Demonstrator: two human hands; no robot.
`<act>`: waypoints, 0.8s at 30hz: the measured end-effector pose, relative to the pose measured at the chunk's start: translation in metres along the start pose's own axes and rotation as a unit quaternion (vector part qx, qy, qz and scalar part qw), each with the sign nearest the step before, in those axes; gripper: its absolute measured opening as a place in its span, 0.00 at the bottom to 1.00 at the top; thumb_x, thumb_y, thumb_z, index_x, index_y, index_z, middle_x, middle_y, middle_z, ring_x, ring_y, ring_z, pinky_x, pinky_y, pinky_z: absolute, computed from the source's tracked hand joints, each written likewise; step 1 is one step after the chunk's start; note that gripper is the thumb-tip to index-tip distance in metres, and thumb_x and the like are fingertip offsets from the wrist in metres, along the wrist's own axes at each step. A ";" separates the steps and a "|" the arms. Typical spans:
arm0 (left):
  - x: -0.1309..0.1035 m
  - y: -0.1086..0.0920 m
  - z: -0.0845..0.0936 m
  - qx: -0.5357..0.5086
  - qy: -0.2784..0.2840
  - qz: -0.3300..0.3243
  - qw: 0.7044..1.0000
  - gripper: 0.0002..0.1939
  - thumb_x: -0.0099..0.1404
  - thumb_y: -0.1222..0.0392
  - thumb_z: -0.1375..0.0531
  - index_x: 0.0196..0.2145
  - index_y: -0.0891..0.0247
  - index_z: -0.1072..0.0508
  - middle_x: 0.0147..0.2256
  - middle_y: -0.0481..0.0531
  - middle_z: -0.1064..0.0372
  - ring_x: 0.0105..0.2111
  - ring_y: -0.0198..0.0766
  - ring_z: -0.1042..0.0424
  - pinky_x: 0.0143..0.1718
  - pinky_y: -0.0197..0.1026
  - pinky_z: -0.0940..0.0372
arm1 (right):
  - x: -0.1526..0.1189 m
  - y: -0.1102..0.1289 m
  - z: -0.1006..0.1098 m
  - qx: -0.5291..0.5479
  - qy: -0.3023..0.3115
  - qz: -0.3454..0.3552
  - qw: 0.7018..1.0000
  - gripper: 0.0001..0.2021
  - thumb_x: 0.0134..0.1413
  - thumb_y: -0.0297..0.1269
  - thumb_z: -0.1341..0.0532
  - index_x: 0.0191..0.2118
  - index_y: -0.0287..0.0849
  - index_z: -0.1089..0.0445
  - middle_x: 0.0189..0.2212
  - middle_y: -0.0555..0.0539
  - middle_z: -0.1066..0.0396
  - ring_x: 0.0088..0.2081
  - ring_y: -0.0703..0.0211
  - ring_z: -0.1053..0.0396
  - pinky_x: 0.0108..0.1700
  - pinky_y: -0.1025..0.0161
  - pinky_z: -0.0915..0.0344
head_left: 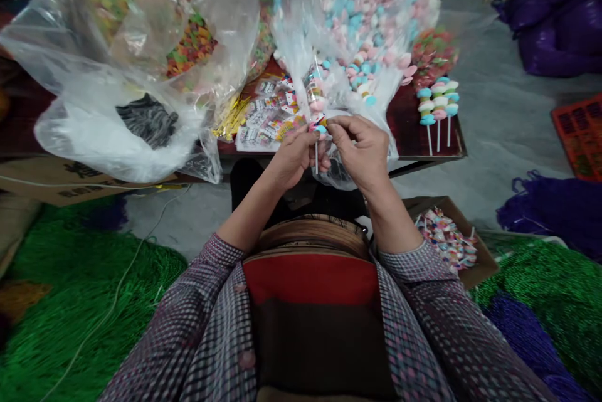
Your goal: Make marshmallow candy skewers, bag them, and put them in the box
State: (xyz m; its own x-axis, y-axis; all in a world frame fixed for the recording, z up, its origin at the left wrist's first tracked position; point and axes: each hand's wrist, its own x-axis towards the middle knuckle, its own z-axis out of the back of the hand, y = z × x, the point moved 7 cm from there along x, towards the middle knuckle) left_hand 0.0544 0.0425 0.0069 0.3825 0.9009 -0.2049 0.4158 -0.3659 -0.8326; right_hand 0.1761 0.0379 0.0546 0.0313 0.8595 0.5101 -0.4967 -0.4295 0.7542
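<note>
While your left hand (296, 154) grips the wrapped candy skewer (316, 98) near its lower end, your right hand (364, 148) is positioned just beside it, thumb and forefinger drawn together; whether they pinch anything cannot be determined. The skewer is at the front edge of the worktop (409, 126), stick towards you. Printed wrappers (263, 116) and gold ties (232, 116) lie to its left; three unwrapped skewers (439, 101) lie at the right end.

Green strands (84, 301), orange crate (576, 108), and perhaps purple sacks (564, 22).
</note>
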 end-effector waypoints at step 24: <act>0.003 0.014 0.016 0.121 -0.072 -0.008 0.990 0.10 0.69 0.53 0.39 0.33 0.59 0.32 0.20 0.40 0.38 0.13 0.25 0.45 0.20 0.35 0.43 | -0.006 -0.029 -0.022 0.106 0.053 -0.152 0.981 0.04 0.54 0.32 0.40 0.29 0.43 0.32 0.22 0.55 0.37 0.24 0.67 0.42 0.28 0.66 0.42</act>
State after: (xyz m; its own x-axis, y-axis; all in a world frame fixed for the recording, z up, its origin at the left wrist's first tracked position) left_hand 0.0478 0.0438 -0.0137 0.2488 0.9364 -0.2474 0.2043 -0.3004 -0.9317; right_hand 0.1713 0.0517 0.0208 0.0546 0.9761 0.2101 -0.2866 -0.1862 0.9398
